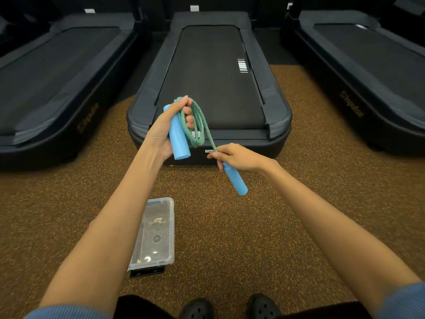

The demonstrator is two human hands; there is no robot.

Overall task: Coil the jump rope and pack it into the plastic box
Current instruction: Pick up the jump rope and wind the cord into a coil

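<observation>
From the head view, we are gathering the jump rope point(198, 125) into loops in our left hand point(164, 132), which is curling around one blue handle point(178, 134) and the stacked coils together, so the bundle is staying compact enough, we judge, to fit the box. Our right hand point(234, 157) is pinching the rope just where it meets the second handle point(235, 179), fingers curled, the handle hanging down and away; holding it there is probably letting us feed the last short stretch onto the coil. The plastic box point(153, 233) is lying on the speckled floor point(264, 226) below our left forearm, well apart from the rope. A treadmill point(211, 72) is standing just beyond our hands.
</observation>
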